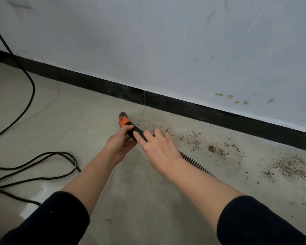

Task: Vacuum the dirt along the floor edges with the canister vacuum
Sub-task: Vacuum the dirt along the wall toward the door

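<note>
Nozzle w/ orange collar: your left hand wraps it, tip nr baseboard. Your right hand has fingers straight, spread wide, over its black grip. Dirt on floor to right, along baseboard.

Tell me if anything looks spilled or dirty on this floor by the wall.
Yes: brown dirt lies scattered over the floor along the black baseboard, right of the vacuum nozzle held in the left hand. Brownish stains also spot the wall above it.
</note>
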A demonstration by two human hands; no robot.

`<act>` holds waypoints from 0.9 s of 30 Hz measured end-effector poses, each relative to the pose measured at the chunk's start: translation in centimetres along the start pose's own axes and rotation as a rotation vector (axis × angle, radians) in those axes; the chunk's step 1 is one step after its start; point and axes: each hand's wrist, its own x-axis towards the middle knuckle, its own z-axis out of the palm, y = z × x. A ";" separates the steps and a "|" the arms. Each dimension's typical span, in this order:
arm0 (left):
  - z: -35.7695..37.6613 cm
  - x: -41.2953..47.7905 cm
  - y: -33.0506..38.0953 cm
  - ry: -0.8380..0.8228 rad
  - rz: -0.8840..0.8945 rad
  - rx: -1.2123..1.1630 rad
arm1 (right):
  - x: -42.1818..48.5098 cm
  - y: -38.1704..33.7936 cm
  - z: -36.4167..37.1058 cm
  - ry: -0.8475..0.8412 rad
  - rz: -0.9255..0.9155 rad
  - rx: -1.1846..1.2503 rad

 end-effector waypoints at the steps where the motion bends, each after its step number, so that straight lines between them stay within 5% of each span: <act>1: -0.5 -0.5 -0.4 0.000 -0.005 -0.007 | -0.5 -0.5 0.0 0.002 -0.019 -0.004; 27: 0.9 -6.4 -3.9 -0.088 -0.099 0.041 | -7.2 -1.9 -2.2 -0.112 -0.020 -0.176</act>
